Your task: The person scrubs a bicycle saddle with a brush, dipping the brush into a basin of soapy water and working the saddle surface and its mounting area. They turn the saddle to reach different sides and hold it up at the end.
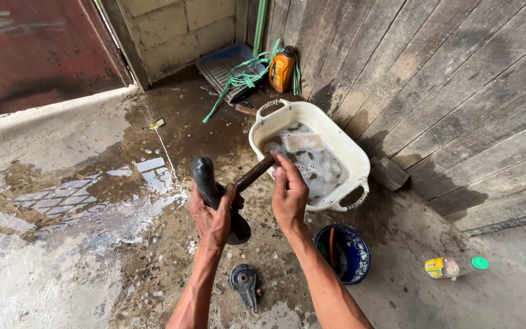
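My left hand (pixel 213 214) grips a black curved rubber part (pixel 204 178) that is wet and shiny. A dark brown rod-like piece (pixel 254 173) sticks out of it toward the right, and my right hand (pixel 289 194) holds that piece with fingers wrapped near its end. Both hands are above wet ground, just left of a white plastic basin (pixel 354 161) filled with soapy water. A pale sponge or block (pixel 302 142) floats in the basin.
A black metal part (pixel 245 284) lies on the ground below my hands. A blue bowl (pixel 354 256) with tools sits beside my right forearm. A small bottle with green cap (pixel 455 266) lies right. An orange bottle (pixel 282 68), green cord (pixel 245 78) and a tray lean by the wooden wall.
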